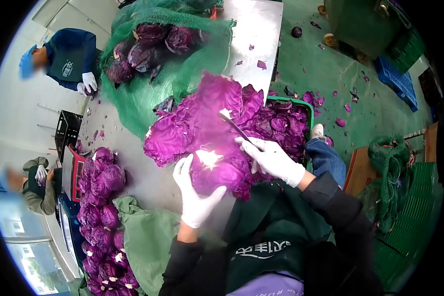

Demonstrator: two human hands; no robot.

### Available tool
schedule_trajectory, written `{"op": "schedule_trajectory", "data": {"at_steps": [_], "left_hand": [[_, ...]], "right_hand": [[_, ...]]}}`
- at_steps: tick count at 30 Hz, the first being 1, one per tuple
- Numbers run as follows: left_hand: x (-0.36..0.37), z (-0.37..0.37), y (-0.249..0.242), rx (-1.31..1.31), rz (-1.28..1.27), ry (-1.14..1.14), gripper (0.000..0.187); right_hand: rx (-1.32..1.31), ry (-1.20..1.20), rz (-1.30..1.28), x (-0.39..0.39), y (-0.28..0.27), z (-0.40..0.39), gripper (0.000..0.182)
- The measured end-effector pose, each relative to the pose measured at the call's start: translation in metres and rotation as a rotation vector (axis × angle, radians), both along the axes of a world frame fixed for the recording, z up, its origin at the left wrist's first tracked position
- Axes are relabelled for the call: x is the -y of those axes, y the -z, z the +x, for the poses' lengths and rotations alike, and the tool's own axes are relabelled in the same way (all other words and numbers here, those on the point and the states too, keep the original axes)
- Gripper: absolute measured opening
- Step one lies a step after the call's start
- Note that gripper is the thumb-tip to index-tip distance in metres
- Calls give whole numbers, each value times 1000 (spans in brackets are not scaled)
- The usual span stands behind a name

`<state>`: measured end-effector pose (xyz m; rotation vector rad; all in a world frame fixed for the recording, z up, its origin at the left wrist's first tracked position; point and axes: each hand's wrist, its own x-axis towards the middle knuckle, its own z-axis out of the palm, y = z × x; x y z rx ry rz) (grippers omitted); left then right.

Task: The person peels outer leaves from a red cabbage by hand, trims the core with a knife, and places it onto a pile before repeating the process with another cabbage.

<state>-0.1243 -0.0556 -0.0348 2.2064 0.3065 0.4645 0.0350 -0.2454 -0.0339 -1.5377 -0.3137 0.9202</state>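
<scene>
Currently I trim: left hand (195, 195) fingers grasping the red cabbage (212, 143), right hand (274, 160) clenched on the knife (236, 126); the next cut needs a steady head.

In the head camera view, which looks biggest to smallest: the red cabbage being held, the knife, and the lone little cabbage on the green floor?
1. Red cabbage, with its spread leaves.
2. Knife.
3. Lone cabbage on the floor, though it lies farther from the camera, so its true size is unsure.
</scene>
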Motion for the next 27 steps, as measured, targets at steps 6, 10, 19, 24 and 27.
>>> {"op": "schedule_trajectory", "data": {"at_steps": [6, 10, 19, 24, 27], "left_hand": [[-26, 19, -22, 10, -129, 276, 113], [-43, 42, -23, 24, -403, 301, 99], [7, 38, -5, -20, -225, -119, 108], [17, 45, -12, 10, 42, -49, 110], [13, 41, -5, -9, 38, -58, 111]], "right_hand": [[-50, 114, 133, -6, 4, -18, 49], [-188, 310, 166, 1, 3, -50, 53], [101, 356, 100, -9, 18, -91, 62], [422, 356, 164, 20, 19, -40, 37], [923, 191, -94, 15, -17, -21, 43]]}}
